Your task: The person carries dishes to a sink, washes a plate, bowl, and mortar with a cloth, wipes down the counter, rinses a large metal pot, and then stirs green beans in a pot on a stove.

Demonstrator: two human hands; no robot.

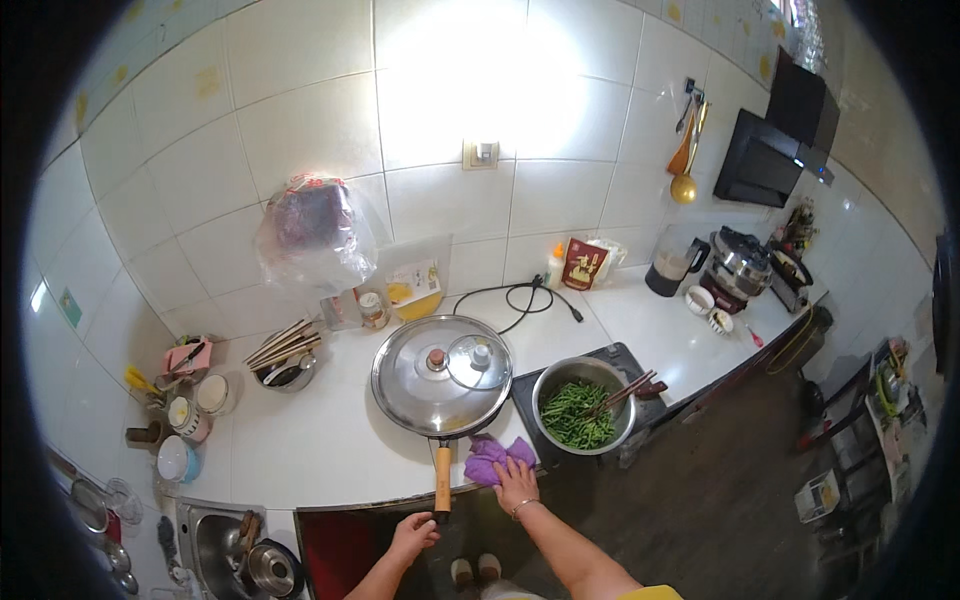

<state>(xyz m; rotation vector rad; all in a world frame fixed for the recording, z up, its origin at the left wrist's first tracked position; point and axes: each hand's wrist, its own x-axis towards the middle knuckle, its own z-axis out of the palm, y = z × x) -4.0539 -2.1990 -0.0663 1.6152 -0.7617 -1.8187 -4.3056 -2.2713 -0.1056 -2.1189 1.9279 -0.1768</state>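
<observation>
My right hand (517, 487) presses down on a crumpled purple cloth (484, 464) at the counter's front edge, its fingers gripping the fabric. My left hand (412, 538) is low in front of the counter with fingers curled, close by the tip of a pan's wooden handle (443, 478); I see nothing in it. The frying pan lies under a domed metal lid (410, 378) with a brown knob, and a smaller glass lid (478, 362) rests on top of that. Right of the cloth, a metal pot (541, 420) holds cut green beans (577, 412) and chopsticks (628, 388).
The pot stands on a black cooktop (521, 395). Behind the pan are a black power cord (535, 290) and a jar (373, 310). A bowl of chopsticks (287, 372) and lidded jars (213, 394) are to the left, above the sink (205, 540). A blender jug (672, 270) stands far right.
</observation>
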